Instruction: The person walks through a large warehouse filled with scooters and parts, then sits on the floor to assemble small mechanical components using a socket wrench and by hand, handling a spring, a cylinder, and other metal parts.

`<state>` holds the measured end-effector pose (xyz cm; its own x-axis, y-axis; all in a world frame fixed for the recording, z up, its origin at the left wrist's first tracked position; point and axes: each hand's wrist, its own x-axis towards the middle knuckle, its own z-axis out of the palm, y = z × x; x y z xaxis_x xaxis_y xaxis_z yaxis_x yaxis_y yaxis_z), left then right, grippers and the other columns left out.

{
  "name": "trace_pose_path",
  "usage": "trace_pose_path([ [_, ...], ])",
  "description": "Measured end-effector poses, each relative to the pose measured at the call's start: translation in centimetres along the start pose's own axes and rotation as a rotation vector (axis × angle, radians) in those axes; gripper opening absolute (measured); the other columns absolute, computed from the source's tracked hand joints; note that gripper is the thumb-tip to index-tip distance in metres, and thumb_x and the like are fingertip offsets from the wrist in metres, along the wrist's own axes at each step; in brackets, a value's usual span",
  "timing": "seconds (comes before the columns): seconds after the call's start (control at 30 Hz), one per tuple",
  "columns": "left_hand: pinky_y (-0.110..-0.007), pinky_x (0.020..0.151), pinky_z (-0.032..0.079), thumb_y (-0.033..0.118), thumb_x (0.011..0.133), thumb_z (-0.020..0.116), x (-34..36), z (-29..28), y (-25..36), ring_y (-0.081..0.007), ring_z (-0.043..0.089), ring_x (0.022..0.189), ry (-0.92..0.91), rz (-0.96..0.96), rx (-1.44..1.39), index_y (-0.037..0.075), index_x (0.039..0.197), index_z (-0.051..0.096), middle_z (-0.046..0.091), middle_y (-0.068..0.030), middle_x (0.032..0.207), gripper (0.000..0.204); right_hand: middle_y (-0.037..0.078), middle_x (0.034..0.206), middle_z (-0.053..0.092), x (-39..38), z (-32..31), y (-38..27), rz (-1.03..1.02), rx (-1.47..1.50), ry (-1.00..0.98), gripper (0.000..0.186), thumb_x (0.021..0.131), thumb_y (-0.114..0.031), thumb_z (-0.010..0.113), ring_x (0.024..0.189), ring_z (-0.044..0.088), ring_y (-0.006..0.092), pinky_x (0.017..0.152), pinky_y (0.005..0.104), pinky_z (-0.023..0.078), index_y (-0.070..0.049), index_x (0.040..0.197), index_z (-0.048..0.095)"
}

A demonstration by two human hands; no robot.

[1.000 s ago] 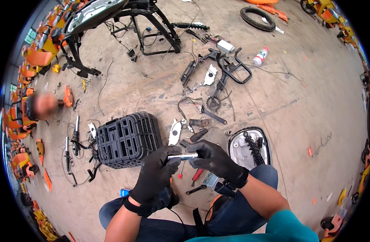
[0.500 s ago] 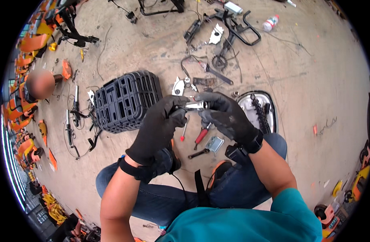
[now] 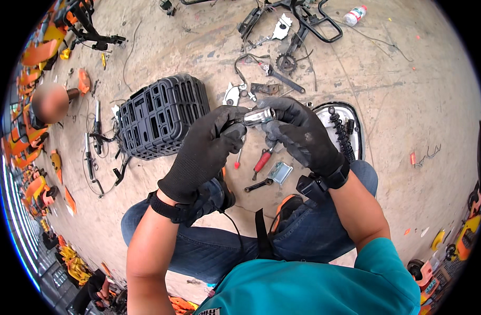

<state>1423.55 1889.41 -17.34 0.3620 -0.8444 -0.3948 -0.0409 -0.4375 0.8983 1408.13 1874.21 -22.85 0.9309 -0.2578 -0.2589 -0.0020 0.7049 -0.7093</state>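
Observation:
Both of my hands are in black gloves, held up over my crossed legs. My left hand (image 3: 201, 152) grips the left end of a shiny metal cylinder (image 3: 257, 117), and my right hand (image 3: 303, 139) pinches it at the right, where an open end shows. Beyond and below them on the floor lie a red-handled tool (image 3: 262, 161), a small silvery rectangular part (image 3: 279, 172) and a black crank arm (image 3: 259, 185). A black plastic crate (image 3: 156, 115) sits to my left, and a shock absorber (image 3: 341, 136) lies in a white shell (image 3: 356, 126) to my right.
A bicycle crank with chainring (image 3: 286, 63), a black tube frame (image 3: 332, 34), cables and a plastic bottle (image 3: 355, 16) lie further out. Orange vehicle bodies (image 3: 38, 52) line the left edge. A person's blurred head (image 3: 50, 103) is at left; another person (image 3: 97, 289) is at lower left.
The view has shifted, and my hands appear higher in the picture. The metal cylinder has tilted, with its right end raised and more of its opening showing. Both hands still hold it.

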Motion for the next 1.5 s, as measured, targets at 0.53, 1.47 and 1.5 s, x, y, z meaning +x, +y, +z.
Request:
trace_pose_path([
  [0.53,-0.022,0.058,0.044,0.021,0.096,0.059,-0.1,-0.2,0.0,-0.0058,0.049,0.063,-0.016,-0.016,0.074,-0.001,0.116,0.060,0.057,0.0001,0.078,0.030,0.007,0.098,0.062,-0.1,-0.3,0.4,0.019,0.064,0.015,0.041,0.090,-0.005,0.063,0.081,0.058,0.0118,0.074,0.0272,0.049,0.002,0.129,0.051],
  [1.47,-0.039,0.059,0.045,0.019,0.091,0.061,0.4,2.0,-1.5,-0.0298,0.058,0.063,0.005,0.252,0.341,0.001,0.100,0.055,0.059,-0.0166,0.072,0.021,0.006,0.099,0.060,0.6,-0.7,1.0,0.020,-0.177,0.031,0.037,0.088,-0.003,0.061,0.080,0.055,0.0088,0.071,0.0245,0.048,0.001,0.123,0.051],
  [1.5,-0.039,0.059,0.045,0.020,0.091,0.062,0.5,2.0,-1.9,-0.0298,0.058,0.063,0.012,0.265,0.354,0.001,0.099,0.055,0.059,-0.0167,0.072,0.021,0.006,0.100,0.060,0.7,-0.7,1.0,-0.008,-0.173,0.048,0.036,0.088,-0.003,0.061,0.080,0.056,0.0090,0.071,0.0246,0.048,0.001,0.123,0.052],
])
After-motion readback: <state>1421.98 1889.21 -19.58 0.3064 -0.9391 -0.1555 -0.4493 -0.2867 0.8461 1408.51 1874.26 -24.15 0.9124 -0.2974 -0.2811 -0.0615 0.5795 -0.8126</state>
